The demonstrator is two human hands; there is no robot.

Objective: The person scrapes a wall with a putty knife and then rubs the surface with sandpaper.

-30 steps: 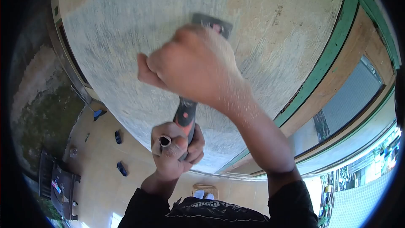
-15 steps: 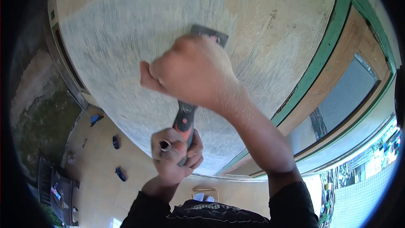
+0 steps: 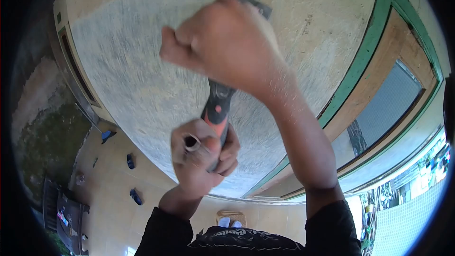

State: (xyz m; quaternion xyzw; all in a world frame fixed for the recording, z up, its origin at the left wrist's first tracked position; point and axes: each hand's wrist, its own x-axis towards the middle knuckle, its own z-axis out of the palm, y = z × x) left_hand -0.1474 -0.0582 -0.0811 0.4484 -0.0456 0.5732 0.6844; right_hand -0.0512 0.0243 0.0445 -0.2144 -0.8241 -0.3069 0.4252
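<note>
A scraper (image 3: 218, 101) with a black and red handle lies slanted against the wall (image 3: 137, 61). My left hand (image 3: 199, 154) is wrapped around the lower end of its handle, and a ring-like band with a dark opening shows at those fingers. Higher up, my right hand (image 3: 230, 47) is closed over the scraper's neck, blurred by motion and hiding much of it. Only a corner of the flat dark blade (image 3: 258, 7) sticks out beyond the knuckles. Pale dust clings to my right forearm. Around the blade the wall surface is patchy grey-white, with bare beige above.
To the right stands a green door frame (image 3: 362, 61) with a wooden, glazed panel. Dark sandals (image 3: 136, 196) and a blue broom head (image 3: 108, 135) are on the tiled floor (image 3: 109, 175). A dark bench (image 3: 71, 223) stands at lower left. My feet (image 3: 230, 222) rest on a small stool.
Both hands and the scraper have moved up the wall and slightly right. The blade now reaches nearer the top of the view. Both hands keep their hold.
</note>
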